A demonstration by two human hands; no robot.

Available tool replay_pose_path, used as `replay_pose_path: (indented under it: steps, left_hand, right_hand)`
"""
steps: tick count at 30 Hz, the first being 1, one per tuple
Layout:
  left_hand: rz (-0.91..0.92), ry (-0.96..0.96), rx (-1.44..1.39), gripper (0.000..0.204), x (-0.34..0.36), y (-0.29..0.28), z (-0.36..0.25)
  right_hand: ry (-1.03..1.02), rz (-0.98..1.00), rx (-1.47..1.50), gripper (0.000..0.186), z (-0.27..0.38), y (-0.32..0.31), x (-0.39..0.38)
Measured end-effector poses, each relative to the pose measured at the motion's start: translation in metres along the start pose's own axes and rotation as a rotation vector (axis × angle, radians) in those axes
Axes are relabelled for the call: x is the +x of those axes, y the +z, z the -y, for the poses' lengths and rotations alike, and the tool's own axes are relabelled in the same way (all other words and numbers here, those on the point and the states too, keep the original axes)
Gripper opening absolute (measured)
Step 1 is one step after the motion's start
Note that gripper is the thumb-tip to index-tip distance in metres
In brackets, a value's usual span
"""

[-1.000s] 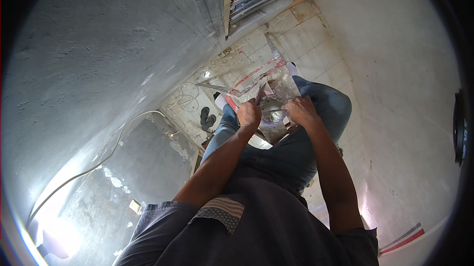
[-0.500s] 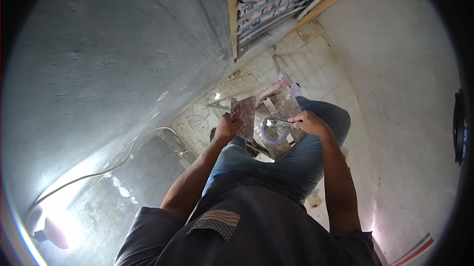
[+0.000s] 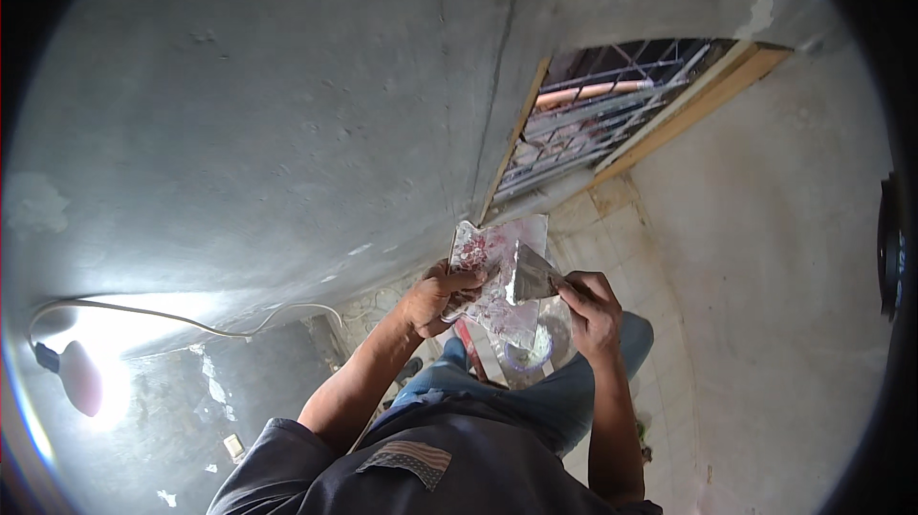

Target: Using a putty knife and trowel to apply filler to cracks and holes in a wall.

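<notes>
Head view: the left hand point(image 3: 435, 297) grips a smeared plaster board point(image 3: 497, 271) below the barred window point(image 3: 612, 123); the right hand point(image 3: 593, 309) grips a trowel point(image 3: 531, 274) against it. Tilting the board risks plaster sliding onto the jeans point(image 3: 535, 391).

Shiny metal trowel point(image 3: 532, 273), rough grey wall point(image 3: 287, 113)

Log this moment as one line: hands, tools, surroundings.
left hand: holds flat smeared board | right hand: holds trowel, blade on board | bucket below | grey wall ahead | lit lamp left
</notes>
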State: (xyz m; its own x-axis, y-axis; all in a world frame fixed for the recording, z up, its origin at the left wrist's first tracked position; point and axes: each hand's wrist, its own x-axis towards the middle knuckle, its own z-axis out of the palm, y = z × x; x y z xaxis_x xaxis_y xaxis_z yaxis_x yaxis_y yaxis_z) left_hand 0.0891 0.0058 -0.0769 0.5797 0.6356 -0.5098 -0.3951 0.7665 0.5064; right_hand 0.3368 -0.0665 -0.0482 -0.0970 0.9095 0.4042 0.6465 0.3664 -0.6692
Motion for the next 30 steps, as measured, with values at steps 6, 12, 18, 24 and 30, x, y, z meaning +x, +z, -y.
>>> replay_pose_path:
  steps: [6,12,18,24,30]
  left_hand:
    - [0.048,0.09,0.014,0.016,-0.015,0.006,-0.024]
    - [-0.012,0.137,0.064,0.027,-0.017,0.013,-0.031]
    - [0.021,0.181,-0.055,0.026,-0.02,0.024,-0.042]
    - [-0.201,0.458,0.283,0.023,-0.022,0.032,-0.037]
    - [-0.259,0.633,0.379,0.025,-0.019,0.057,-0.021]
  right_hand:
    - [-0.146,-0.033,-0.215,0.05,0.002,-0.003,0.009]
    - [-0.161,-0.058,-0.281,0.05,-0.007,-0.009,0.0]
    - [-0.06,-0.152,-0.298,0.036,-0.018,-0.019,-0.025]
    - [0.651,-0.174,0.629,0.037,0.071,-0.028,-0.033]
    - [0.738,-0.047,0.714,0.043,0.092,0.001,-0.032]
